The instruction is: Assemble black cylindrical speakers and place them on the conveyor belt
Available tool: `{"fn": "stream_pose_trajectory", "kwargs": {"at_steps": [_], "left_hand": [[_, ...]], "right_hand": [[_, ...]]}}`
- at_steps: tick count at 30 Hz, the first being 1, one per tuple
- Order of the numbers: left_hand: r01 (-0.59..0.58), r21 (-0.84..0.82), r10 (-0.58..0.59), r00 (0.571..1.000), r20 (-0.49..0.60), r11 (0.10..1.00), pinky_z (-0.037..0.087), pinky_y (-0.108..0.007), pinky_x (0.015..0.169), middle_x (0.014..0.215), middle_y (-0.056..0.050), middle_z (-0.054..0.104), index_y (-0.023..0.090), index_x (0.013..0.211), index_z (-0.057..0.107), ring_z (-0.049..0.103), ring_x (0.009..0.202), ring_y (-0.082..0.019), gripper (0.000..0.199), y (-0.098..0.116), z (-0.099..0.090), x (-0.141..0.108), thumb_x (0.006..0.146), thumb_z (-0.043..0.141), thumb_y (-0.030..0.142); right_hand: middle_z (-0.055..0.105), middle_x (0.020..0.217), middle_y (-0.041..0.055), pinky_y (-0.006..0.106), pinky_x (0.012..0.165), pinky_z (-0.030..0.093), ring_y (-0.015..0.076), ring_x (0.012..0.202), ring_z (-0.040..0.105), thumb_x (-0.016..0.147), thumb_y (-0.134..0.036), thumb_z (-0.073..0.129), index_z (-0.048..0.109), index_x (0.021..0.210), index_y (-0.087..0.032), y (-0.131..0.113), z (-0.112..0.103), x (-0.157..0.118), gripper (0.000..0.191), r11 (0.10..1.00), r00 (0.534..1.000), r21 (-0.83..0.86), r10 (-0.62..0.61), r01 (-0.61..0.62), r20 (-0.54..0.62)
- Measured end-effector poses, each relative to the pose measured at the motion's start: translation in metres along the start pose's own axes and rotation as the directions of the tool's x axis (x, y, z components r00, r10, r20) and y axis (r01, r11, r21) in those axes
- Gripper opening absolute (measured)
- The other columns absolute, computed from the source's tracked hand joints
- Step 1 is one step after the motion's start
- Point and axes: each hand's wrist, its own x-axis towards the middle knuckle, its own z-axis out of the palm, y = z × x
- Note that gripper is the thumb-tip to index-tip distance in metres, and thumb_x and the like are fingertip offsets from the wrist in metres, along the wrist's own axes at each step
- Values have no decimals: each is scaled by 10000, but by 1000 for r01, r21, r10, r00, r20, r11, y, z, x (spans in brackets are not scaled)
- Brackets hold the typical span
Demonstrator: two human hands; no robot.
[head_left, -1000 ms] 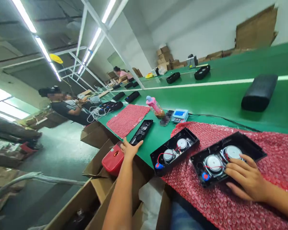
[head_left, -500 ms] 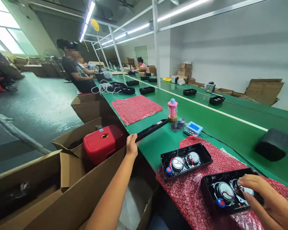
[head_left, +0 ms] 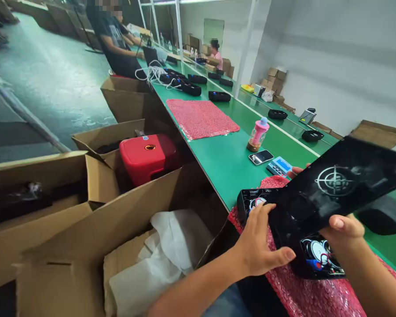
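Observation:
A glossy black panel [head_left: 359, 176] with a round silver crosshair emblem is tilted up in front of me. My right hand [head_left: 345, 231] grips it, thumb on the face and fingertips showing past its far edge. At the panel's lower left end is my left hand [head_left: 255, 246], its thumb and fingers spread; whether it touches the panel is hard to tell. Beneath the panel lie two open black speaker housings, partly covered: the left housing [head_left: 244, 207] and the right housing [head_left: 317, 266]. Round silver drivers and red wires show inside them.
Red bubble wrap [head_left: 290, 290] lies under the housings; another bubble-wrap sheet [head_left: 201, 116] is farther along the green bench. A pink-topped bottle [head_left: 258, 134], phone [head_left: 261, 157] and blue device [head_left: 280, 166] stand beyond. Cardboard boxes [head_left: 145, 193] and a red case [head_left: 148, 156] are at left. Two people sit farther off.
The black panel has come from the left over the housings, from my left hand into my right. My right hand has left the right housing. My view has turned downward.

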Motion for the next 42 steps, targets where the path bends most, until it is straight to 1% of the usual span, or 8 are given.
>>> {"fn": "stream_pose_trajectory", "kwargs": {"at_steps": [2,4,8,10,15,21,32,42], "left_hand": [[-135,168,140,990,-22,977,237,-613,1090,1469,-186,246,238,1442,143,252,1361,-394,949,-14,-3,-1,717,589,658],[-155,315,209,967,-146,936,248,-600,1098,1472,-183,253,256,1456,77,259,1370,-378,948,-33,-6,-6,740,617,566],[188,427,-38,941,-337,884,323,-564,1085,1432,-193,343,211,1447,129,340,1342,-349,849,-84,-17,-37,782,598,452],[333,430,-174,914,-367,839,323,-562,1090,1427,-194,365,177,1429,200,351,1341,-339,759,-113,-27,-61,808,554,433],[608,392,-425,779,-461,691,376,-539,1061,1340,-181,482,142,1333,374,460,1261,-317,602,-161,-63,-123,805,510,398],[772,318,-603,631,-488,550,398,-510,1050,1334,-209,493,87,1312,387,459,1270,-318,602,-172,-84,-156,812,453,418],[724,316,-655,690,-309,614,418,-468,1038,1310,-174,542,100,1287,469,518,1211,-295,538,-182,-71,-142,820,462,368],[752,269,-735,653,-183,602,436,-470,1008,1243,-177,591,103,1279,473,555,1166,-286,496,-180,-63,-146,855,375,341]], "right_hand": [[555,1284,94,520,1011,433,362,1216,482,653,-605,712,477,1306,-261,-17,-12,13,774,963,987,-242,-87,119,137],[511,1322,103,480,1007,441,343,1200,491,635,-447,772,409,1356,-238,-24,-24,30,834,820,933,-520,-46,239,356],[480,1344,155,519,988,419,344,1186,491,608,-223,689,327,1399,-190,-5,-31,57,871,406,799,-786,187,467,571],[500,1329,171,538,983,411,360,1186,492,535,-178,681,365,1373,-168,16,-27,64,896,326,724,-774,286,543,628],[518,1307,196,494,982,442,343,1184,509,491,-197,737,342,1367,-108,54,-17,64,965,374,642,-784,451,496,621],[486,1348,198,512,985,447,348,1218,485,521,-198,695,299,1393,-120,61,-12,69,960,386,623,-764,442,517,645],[491,1318,200,516,948,468,350,1175,513,588,-216,621,277,1381,-144,64,-12,63,868,322,637,-769,432,552,638],[470,1308,175,510,958,456,353,1175,492,672,-333,649,213,1400,-197,66,-15,61,860,379,652,-802,467,462,597]]}}
